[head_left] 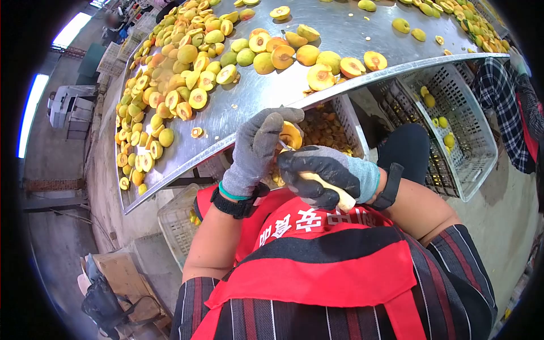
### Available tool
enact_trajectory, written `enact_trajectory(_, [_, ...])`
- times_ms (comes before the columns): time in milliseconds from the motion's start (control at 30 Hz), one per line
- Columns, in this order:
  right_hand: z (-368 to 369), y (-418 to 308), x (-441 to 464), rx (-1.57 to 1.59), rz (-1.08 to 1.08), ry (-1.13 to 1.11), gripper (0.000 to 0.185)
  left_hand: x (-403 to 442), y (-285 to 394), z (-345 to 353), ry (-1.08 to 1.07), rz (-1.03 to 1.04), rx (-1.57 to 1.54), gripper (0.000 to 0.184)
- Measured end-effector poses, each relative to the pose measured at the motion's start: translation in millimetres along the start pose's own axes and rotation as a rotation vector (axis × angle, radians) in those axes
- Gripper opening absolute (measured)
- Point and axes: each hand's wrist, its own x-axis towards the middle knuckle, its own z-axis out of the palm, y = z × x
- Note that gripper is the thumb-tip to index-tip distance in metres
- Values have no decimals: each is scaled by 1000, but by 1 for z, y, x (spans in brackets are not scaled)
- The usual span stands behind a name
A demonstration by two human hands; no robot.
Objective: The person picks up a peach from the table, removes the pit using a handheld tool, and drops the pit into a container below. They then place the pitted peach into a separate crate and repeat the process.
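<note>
- Evidently we were partway through: one cut piece [291,135] of fruit was in our left grip [256,148], near the close edge of the bench [340,34].
- We had the left grip curled closed around that piece, its orange inside partly showing between the gloved fingers.
- We had the right grip [326,173] closed on the pale handle of a tool [339,196]; its tip seemed to be at the piece, though our fingers hid too much to tell whether it touched.
- As for what was done, our piece was cut open, and many halves [198,98] lay on the bench with their flesh showing. We could not tell which of them had lost their stones.
- Below the bench edge, we saw a crate [354,133] with a mass of orange bits [324,134] in it, which we took for finished work.
- As for what was left, our piece seemed unfinished, and the heap on the bench was large, with fruit that looked whole [166,136] among the halves. We judged that much remained.
</note>
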Motion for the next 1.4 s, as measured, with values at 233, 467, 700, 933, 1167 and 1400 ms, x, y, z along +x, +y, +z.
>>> enact_trajectory(233, [6,2,1,357,33,-110,35,-3,-3,20,169,46,-233,47])
enact_trajectory(467, [9,15,-2,200,-120,-3,36,-3,4,30,405,-125,-622,57])
enact_trajectory(700, [-23,13,-4,198,-117,209,41,-70,-40,-102,531,248,1244,49])
enact_trajectory(933, [-42,14,-10,167,-159,207,39,-90,37,-161,508,-314,1220,33])
enact_trajectory(1167, [-50,14,-18,113,-187,185,42,99,12,-18,21,-128,1030,55])
enact_trajectory(1400, [-70,11,-22,100,-308,122,45,158,-33,43,-156,-219,1164,50])
